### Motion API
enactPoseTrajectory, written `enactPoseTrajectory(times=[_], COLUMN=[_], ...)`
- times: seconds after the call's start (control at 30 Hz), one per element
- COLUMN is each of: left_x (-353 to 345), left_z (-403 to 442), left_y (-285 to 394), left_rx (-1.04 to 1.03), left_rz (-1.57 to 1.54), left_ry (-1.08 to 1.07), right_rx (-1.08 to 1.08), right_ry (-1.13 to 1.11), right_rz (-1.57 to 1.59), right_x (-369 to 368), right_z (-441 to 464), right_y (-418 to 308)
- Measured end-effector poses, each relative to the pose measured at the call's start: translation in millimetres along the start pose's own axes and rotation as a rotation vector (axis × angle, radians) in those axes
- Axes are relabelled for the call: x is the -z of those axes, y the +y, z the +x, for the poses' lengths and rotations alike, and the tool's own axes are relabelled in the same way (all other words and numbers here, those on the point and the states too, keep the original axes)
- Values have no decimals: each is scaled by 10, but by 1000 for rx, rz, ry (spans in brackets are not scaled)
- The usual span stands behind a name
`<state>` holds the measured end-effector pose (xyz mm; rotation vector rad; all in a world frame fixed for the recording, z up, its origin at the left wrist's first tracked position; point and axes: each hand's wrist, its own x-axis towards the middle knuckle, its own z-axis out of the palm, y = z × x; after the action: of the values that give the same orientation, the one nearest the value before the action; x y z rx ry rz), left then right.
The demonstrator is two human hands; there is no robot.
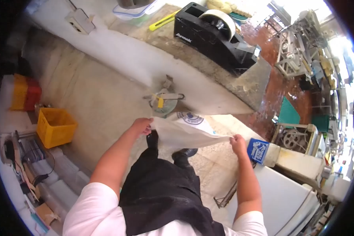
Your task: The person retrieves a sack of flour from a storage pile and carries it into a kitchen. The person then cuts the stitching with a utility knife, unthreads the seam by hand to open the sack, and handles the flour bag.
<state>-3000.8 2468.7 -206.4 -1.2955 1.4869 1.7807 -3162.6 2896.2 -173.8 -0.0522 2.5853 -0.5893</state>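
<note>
A thin whitish plastic bag (pixel 181 133) is stretched out in front of my body, above the floor. My left hand (pixel 142 126) pinches its upper left corner. At the opposite end, my right hand (pixel 236 144) grips the other corner with closed fingers. The bag's edge runs between both hands and sags a little in the middle. Just behind it shows a white sack (pixel 192 120) with a round dark blue printed mark, partly covered by the bag. Beyond my left hand, a metal fixture with a yellow tag (pixel 160 101) stands by the wall.
A black tape dispenser (pixel 208 39) and a yellow cutter knife (pixel 164 21) lie on the concrete ledge (pixel 247 88) ahead. Yellow crates (pixel 57 128) stand at the left. To the right are a white chest-like appliance (pixel 277 196), a blue box (pixel 258 150) and machinery (pixel 295 139).
</note>
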Motion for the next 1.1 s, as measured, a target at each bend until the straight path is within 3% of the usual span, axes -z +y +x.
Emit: enactPoseTrajectory(times=[0.13, 0.33, 0.43, 0.53, 0.63, 0.73, 0.83, 0.87, 0.93, 1.03, 1.1], left_x=[23, 196, 213, 228, 251, 262, 229, 201, 121, 53, -15], left_z=[71, 178, 173, 170, 153, 139, 127, 116, 39, 151, 122], left_y=[-51, -190, -173, -166, -221, -249, -219, -206, -158, -294, -311], left_rx=[7, -183, -212, -145, -103, -87, -72, -66, -49, -64, -45], left_rz=[-41, 13, 163, 100, -103, -109, -117, -115, -112, -128, -136], left_ry=[39, -166, -61, -2, -34, -91, -139, -139, -137, -225, -228], right_rx=[14, -208, -106, -123, -194, -148, 12, 87, 208, 147, 297], right_ry=[47, -31, -35, -50, -53, -18, 218, 384, 445, 49, -117], right_rz=[-15, 517, 479, 502, 446, 436, 39, 17, 86, 282, 298], right_x=[-73, -173, -244, -216, -166, -225, -283, -345, -509, -919, -1330], right_z=[-71, -23, 109, 113, 87, 108, -7, -114, -229, -444, -554], right_y=[-128, -260, -146, -168, -231, -81, -177, -331, -615, -1233, -1520])
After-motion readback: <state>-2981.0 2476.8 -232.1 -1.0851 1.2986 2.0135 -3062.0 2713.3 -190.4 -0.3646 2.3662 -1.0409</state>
